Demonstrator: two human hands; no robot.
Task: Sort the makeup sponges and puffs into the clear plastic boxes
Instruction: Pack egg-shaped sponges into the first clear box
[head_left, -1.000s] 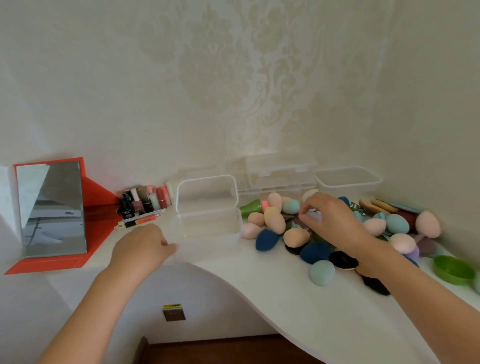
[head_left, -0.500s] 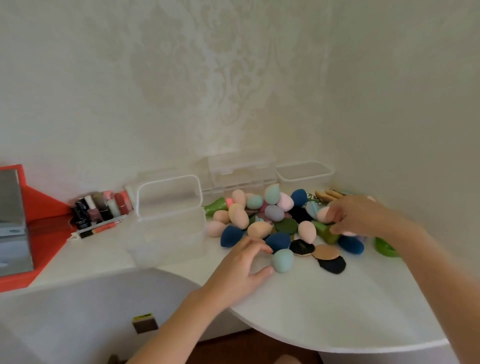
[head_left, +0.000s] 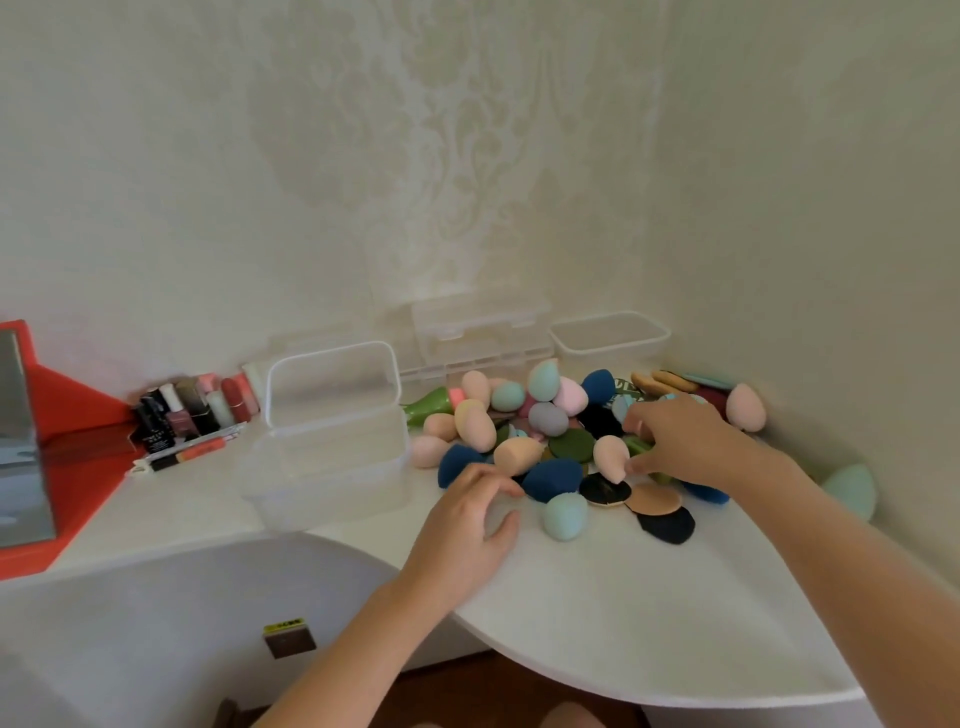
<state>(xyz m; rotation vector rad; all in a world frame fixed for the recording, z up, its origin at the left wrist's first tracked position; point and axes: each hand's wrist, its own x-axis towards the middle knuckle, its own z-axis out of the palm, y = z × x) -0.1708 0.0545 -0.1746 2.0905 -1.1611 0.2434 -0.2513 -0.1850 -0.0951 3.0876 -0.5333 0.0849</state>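
Step in hand, by my judgement: picking from the pile of sponges and puffs (head_left: 545, 418) heaped in the corner of the white table (head_left: 623, 597).

Recommended: take one piece from the pile's edge so its neighbours do not roll, then carry it to the open clear box (head_left: 332, 483) just left of the pile.

Left hand (head_left: 467, 525): fingers loosely curled, holding nothing, tips near a dark blue sponge (head_left: 553, 480).

Right hand (head_left: 685, 447): over the pile, thumb against a pink sponge (head_left: 609, 457). I cannot tell whether it grips anything.

cream damask-patterned walls (head_left: 415, 156) meet in a corner above a curved white counter (head_left: 649, 613); dark wooden floor (head_left: 467, 691) below.
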